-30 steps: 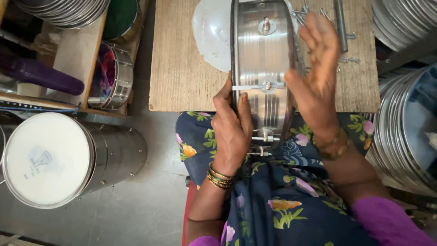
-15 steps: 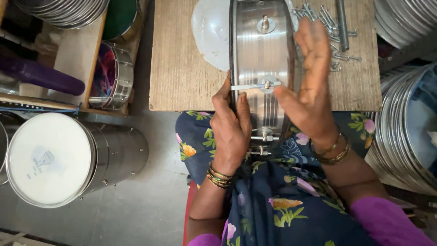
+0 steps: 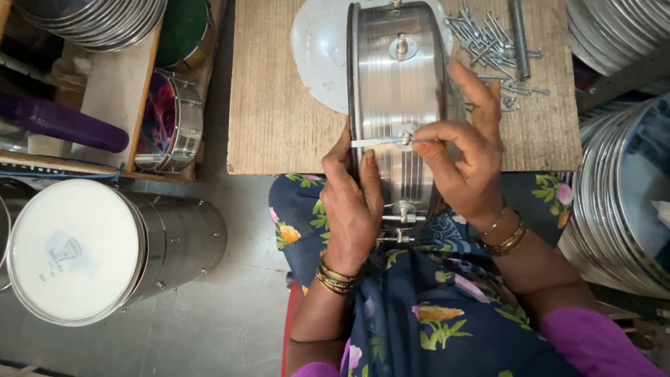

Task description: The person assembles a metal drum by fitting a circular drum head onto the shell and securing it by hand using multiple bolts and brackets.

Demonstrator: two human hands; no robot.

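A shiny steel drum shell (image 3: 398,91) stands on its edge, resting between my lap and the wooden board (image 3: 279,105). My left hand (image 3: 352,202) grips the shell's near left rim. My right hand (image 3: 464,157) pinches a thin metal tension rod (image 3: 377,142) that lies across the shell's side at a round lug. More lugs with bolts show lower on the shell near my lap. A white drum skin (image 3: 317,52) lies flat behind the shell.
A pile of loose metal rods and screws (image 3: 492,45) lies on the board's far right. A finished steel drum (image 3: 105,248) with a white head lies on the floor at left. Stacked steel rings (image 3: 621,202) stand at right; a small colourful drum (image 3: 171,119) sits in a wooden shelf.
My right hand has come down from the shell's right side and closed its fingers on the rod at the lug. My left hand has kept its grip.
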